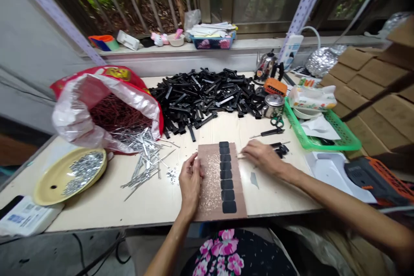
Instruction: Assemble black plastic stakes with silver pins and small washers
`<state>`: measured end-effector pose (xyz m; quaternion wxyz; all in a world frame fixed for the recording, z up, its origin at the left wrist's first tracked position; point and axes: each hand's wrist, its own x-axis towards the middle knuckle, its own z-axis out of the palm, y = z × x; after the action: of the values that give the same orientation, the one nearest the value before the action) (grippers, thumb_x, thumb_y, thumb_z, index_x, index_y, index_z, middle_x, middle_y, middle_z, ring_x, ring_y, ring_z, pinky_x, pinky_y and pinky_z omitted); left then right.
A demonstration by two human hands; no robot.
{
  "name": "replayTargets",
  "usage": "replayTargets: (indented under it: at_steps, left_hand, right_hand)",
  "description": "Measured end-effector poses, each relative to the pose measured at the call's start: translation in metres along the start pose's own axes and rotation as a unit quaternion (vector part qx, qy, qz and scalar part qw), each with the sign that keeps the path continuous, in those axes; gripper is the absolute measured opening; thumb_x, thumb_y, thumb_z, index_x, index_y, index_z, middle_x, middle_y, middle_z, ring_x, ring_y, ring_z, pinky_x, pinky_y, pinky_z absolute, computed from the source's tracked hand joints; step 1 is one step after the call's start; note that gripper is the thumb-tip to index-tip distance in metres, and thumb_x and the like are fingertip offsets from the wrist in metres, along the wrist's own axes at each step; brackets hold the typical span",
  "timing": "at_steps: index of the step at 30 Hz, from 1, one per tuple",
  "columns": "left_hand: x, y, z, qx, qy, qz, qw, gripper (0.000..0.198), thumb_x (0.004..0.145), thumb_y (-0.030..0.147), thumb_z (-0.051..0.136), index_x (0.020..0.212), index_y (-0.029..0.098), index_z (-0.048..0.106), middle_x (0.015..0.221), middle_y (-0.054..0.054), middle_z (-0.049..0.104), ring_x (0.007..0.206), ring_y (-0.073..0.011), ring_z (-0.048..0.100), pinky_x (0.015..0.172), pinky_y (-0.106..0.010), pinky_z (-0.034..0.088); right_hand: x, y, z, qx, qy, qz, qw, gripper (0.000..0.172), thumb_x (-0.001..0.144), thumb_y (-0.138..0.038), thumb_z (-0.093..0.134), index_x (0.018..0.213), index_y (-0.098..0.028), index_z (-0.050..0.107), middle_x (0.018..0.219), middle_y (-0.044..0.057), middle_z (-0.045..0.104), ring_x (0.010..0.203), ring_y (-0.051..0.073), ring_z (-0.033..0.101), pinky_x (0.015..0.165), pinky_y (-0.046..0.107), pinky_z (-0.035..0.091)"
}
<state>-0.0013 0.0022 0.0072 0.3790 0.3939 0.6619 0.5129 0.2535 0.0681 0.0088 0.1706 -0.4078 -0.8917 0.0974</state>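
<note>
A flat brown sheet (208,209) lies on the table in front of me, dotted with pale flecks on its left part. Down its right part runs a column of several black rounded rectangular pieces (227,184). My left hand (190,183) rests at the sheet's left edge with curled fingers; whatever they hold is hidden. Just right of the sheet, my right hand (262,156) is closed in a pinch on a thin pale stick-like thing (239,155), too small to name. A small grey scrap (254,179) lies below that hand.
Black plastic parts (207,95) are heaped at the back. At left, thin metal rods (147,157) spill from a red-white sack (73,112), near a yellow dish (48,181) of small metal pieces. A green basket (351,142), scissors (277,121) and boxes (384,116) are at right.
</note>
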Motion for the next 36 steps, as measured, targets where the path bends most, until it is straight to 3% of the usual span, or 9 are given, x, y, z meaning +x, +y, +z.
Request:
replayTargets:
  at_steps: [3,6,9,12,15,19,26,32,36]
  left_hand:
    - [-0.009,0.002,-0.022,-0.030,0.002,-0.007,1.000,0.050,0.084,0.047,0.053,0.124,0.018,0.055,0.059,0.005,0.047,0.051,-0.0097,0.042,0.050,-0.020,0.035]
    - [-0.008,0.000,-0.054,-0.014,0.067,-0.003,0.998,0.050,0.082,0.047,0.057,0.122,0.017,0.057,0.060,0.004,0.049,0.052,-0.0104,0.043,0.049,-0.021,0.035]
    - [0.000,-0.003,-0.085,0.033,0.120,0.001,0.992,0.046,0.081,0.047,0.057,0.116,0.018,0.061,0.068,0.001,0.055,0.058,-0.0121,0.048,0.053,-0.022,0.038]
    - [0.007,-0.004,-0.106,0.084,0.137,0.003,0.987,0.043,0.081,0.048,0.055,0.110,0.018,0.065,0.084,-0.004,0.062,0.070,-0.0160,0.054,0.060,-0.025,0.042]
    - [0.011,-0.002,-0.116,0.122,0.132,0.009,0.984,0.042,0.081,0.049,0.055,0.107,0.017,0.067,0.093,-0.007,0.065,0.080,-0.0198,0.058,0.068,-0.028,0.045]
    - [0.016,0.000,-0.123,0.130,0.144,0.032,0.980,0.040,0.078,0.049,0.057,0.101,0.019,0.069,0.096,-0.008,0.068,0.081,-0.0215,0.060,0.070,-0.030,0.045]
    - [0.037,0.009,-0.103,0.061,0.098,0.012,0.993,0.044,0.078,0.051,0.057,0.103,0.017,0.069,0.084,-0.008,0.068,0.070,-0.0193,0.061,0.057,-0.027,0.045]
    - [0.080,0.000,-0.050,-0.025,0.018,-0.022,0.999,0.049,0.075,0.050,0.058,0.104,0.010,0.065,0.083,-0.008,0.066,0.059,-0.0153,0.058,0.053,-0.026,0.045]
    - [0.108,-0.014,-0.027,0.071,0.070,0.013,0.995,0.044,0.071,0.045,0.060,0.095,0.009,0.063,0.089,-0.013,0.064,0.080,-0.0241,0.061,0.064,-0.033,0.048]
  right_hand:
    - [-0.009,0.034,-0.020,-0.075,0.009,0.069,0.995,0.023,0.094,-0.028,0.042,0.091,-0.023,0.064,0.086,0.006,0.062,0.084,0.019,0.054,0.068,0.029,0.039]
    - [-0.002,0.040,-0.032,-0.150,0.019,0.053,0.987,0.019,0.092,-0.030,0.048,0.088,-0.023,0.065,0.085,0.007,0.065,0.084,0.022,0.054,0.073,0.036,0.035]
    - [0.030,0.004,-0.026,-0.110,0.028,0.006,0.994,0.019,0.092,-0.031,0.049,0.091,-0.022,0.066,0.090,0.009,0.066,0.086,0.024,0.055,0.078,0.040,0.035]
    - [0.081,-0.053,-0.001,0.018,-0.012,-0.025,0.999,0.019,0.093,-0.027,0.048,0.092,-0.019,0.065,0.090,0.008,0.066,0.083,0.021,0.057,0.075,0.036,0.040]
    - [0.138,-0.095,0.030,0.047,-0.031,0.009,0.998,0.021,0.094,-0.024,0.044,0.091,-0.018,0.064,0.090,0.006,0.065,0.080,0.018,0.058,0.069,0.029,0.041]
    - [0.197,-0.104,0.058,0.009,-0.007,0.134,0.991,0.031,0.096,-0.034,0.040,0.096,-0.011,0.060,0.095,0.016,0.064,0.086,0.025,0.061,0.067,0.033,0.041]
    - [0.216,-0.081,0.070,0.005,-0.065,0.222,0.973,0.018,0.086,-0.025,0.054,0.100,-0.014,0.056,0.092,0.016,0.068,0.088,0.028,0.065,0.072,0.034,0.042]
    - [0.195,-0.090,0.065,0.046,-0.094,0.147,0.984,0.033,0.087,-0.024,0.049,0.119,-0.019,0.042,0.101,0.011,0.066,0.093,0.024,0.063,0.075,0.032,0.042]
    - [0.188,-0.102,0.069,0.057,-0.095,0.119,0.987,0.033,0.086,-0.020,0.046,0.119,-0.019,0.040,0.108,0.013,0.063,0.096,0.025,0.062,0.076,0.034,0.042]
